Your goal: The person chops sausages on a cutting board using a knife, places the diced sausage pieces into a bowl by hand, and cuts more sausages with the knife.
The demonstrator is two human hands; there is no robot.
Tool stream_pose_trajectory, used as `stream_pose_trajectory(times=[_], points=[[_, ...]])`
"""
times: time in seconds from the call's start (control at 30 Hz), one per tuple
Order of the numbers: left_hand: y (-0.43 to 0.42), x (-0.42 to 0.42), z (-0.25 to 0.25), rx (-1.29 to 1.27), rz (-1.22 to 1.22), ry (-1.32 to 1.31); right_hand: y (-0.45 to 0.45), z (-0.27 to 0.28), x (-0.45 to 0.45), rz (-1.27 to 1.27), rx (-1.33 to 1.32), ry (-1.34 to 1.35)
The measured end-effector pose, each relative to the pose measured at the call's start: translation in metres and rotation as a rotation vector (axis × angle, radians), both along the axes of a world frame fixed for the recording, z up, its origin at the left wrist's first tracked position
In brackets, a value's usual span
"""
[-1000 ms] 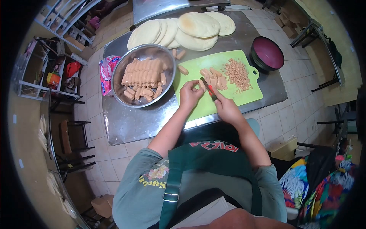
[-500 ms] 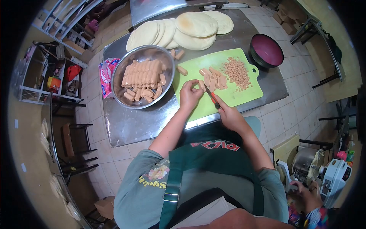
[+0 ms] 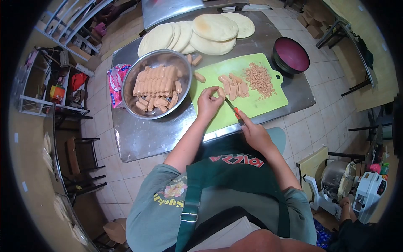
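My left hand (image 3: 210, 103) pinches a sausage piece (image 3: 221, 92) against the green cutting board (image 3: 214, 119). My right hand (image 3: 255, 133) grips a knife (image 3: 236, 111) with a red and black handle, its blade tip close to that piece. Just beyond lie sausage strips (image 3: 232, 87), and farther right a heap of diced sausage (image 3: 259, 80). One short sausage (image 3: 200, 77) rests at the board's left edge. To the left, a steel bowl (image 3: 124, 90) holds a stack of sausages and several loose short ones.
Round flatbreads (image 3: 168, 38) overlap along the back of the metal table (image 3: 138, 138). A dark bowl with a purple inside (image 3: 291, 54) stands at the back right. A pink packet (image 3: 117, 84) lies left of the steel bowl. At lower right, another person's hand (image 3: 346, 206) is by a mixer (image 3: 371, 193).
My right hand and the knife have shifted slightly toward my body, the blade drawing back a little. My left hand stays in place. The other person's arms have moved near the mixer.
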State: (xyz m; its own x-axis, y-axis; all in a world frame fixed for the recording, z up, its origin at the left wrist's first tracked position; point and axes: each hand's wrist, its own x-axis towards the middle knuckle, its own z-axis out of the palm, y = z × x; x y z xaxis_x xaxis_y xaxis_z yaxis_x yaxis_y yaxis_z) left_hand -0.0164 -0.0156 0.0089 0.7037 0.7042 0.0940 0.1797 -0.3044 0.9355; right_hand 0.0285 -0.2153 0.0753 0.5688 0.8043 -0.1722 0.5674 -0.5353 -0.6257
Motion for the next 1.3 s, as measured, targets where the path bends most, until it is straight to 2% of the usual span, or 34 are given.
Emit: stream_pose_trajectory(times=[0.03,0.1,0.13,0.2,0.33,0.4,0.57,0.63,1.03,1.3], points=[[0.000,0.000,0.001,0.001,0.003,0.004,-0.001,-0.003,0.001,0.001,0.001,-0.003],[0.000,0.000,0.002,0.004,0.008,0.001,-0.002,-0.010,0.005,0.006,0.220,-0.069],[0.000,0.000,0.002,0.019,0.004,0.019,-0.001,-0.011,0.007,0.008,0.223,-0.074],[0.001,0.000,0.002,0.039,0.003,0.035,0.003,-0.009,0.011,-0.049,0.145,0.002],[0.005,0.000,-0.006,-0.095,-0.007,0.034,0.002,0.002,0.026,-0.064,0.053,0.161],[0.007,0.001,-0.007,-0.115,-0.010,0.031,0.000,0.002,0.031,-0.090,0.194,0.119],[0.005,0.001,-0.006,-0.148,-0.004,0.042,0.015,0.006,0.023,-0.126,0.138,0.081],[0.006,0.000,-0.005,-0.144,-0.005,0.033,0.023,-0.002,0.019,-0.086,0.132,-0.014],[0.006,-0.001,-0.006,-0.192,-0.028,0.008,0.057,-0.010,0.018,0.041,-0.079,-0.076],[0.005,-0.003,-0.005,-0.216,-0.031,-0.021,0.007,0.003,0.003,0.058,-0.081,-0.114]])
